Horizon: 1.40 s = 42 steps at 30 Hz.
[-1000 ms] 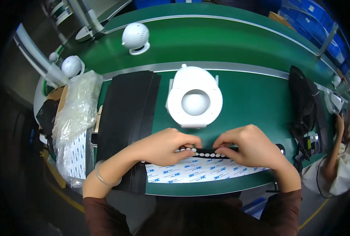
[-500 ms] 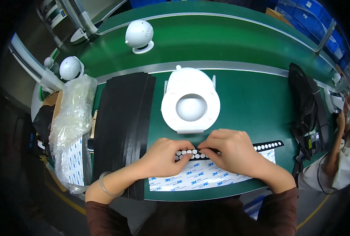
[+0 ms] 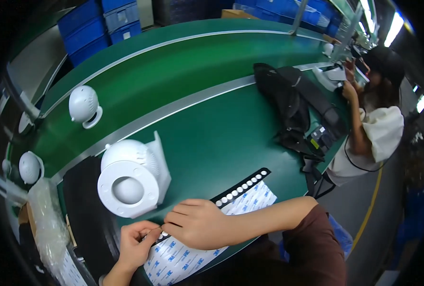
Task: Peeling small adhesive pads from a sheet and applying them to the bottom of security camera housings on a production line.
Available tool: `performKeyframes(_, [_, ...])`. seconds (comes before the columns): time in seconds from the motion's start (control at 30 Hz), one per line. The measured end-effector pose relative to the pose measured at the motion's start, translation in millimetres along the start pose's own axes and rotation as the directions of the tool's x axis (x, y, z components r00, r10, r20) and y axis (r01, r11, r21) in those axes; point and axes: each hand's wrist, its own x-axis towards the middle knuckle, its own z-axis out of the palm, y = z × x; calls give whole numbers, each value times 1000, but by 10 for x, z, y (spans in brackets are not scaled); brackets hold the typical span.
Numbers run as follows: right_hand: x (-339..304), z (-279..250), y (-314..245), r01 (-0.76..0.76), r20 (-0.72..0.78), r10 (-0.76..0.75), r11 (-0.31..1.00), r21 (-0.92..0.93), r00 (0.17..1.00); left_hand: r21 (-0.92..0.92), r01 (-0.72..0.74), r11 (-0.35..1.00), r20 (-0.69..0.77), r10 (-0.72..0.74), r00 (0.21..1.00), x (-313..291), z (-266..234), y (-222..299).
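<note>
In the head view, with directions read from the meeting fingertips and twelve o'clock toward the upper edge, a black strip [image 3: 236,191] bearing a row of white discs is seen stretched toward two o'clock. Its near part is partly covered by the hands; its far end is left uncovered over the green bench [image 3: 212,143]. Just below the strip, a white sheet with blue print [image 3: 183,260] is spread, its middle crossed by the right forearm.

The left hand [image 3: 136,245] is curled, with thumb and forefinger brought together at the strip's near part; whether the strip itself is pinched cannot be told. The right hand [image 3: 197,224] is laid over the strip, its fingers bent and its tips met by those of the left; its grip is hidden. The right arm is covered by a brown sleeve [image 3: 317,248].

At eleven o'clock, near the hands, a large white round device [image 3: 143,167] with a ring-shaped face is stood on the bench. Farther out in that direction, a smaller white device [image 3: 83,105] is placed. Black sheets [image 3: 85,200] are laid at ten o'clock, and a plastic-wrapped bundle [image 3: 50,224] is set at nine. Between one and two, a black bag-like item [image 3: 288,100] is rested; beyond it, at two, a co-worker [image 3: 369,136] is seen.
</note>
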Motion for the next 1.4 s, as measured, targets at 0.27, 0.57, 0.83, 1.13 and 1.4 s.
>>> performKeyframes(0.27, [59, -8, 29, -236, 65, 227, 944, 230, 972, 407, -223, 886, -89, 281, 956, -43, 76, -65])
performKeyframes(0.57, [53, 13, -13, -147, 7, 147, 982, 119, 989, 168, -124, 978, -85, 140, 987, -41, 48, -13])
performKeyframes(0.83, [90, -62, 54, -325, 195, 277, 900, 290, 941, 288, -189, 939, -91, 224, 970, -69, 71, -14])
performKeyframes(1.13, [138, -75, -59, -121, 94, 111, 988, 99, 989, 459, -236, 856, -66, 298, 952, -131, 33, 24])
performKeyframes(1.4, [334, -535, -123, -142, 124, 113, 955, 260, 986, 330, -203, 922, -153, 265, 952, -109, 78, -4])
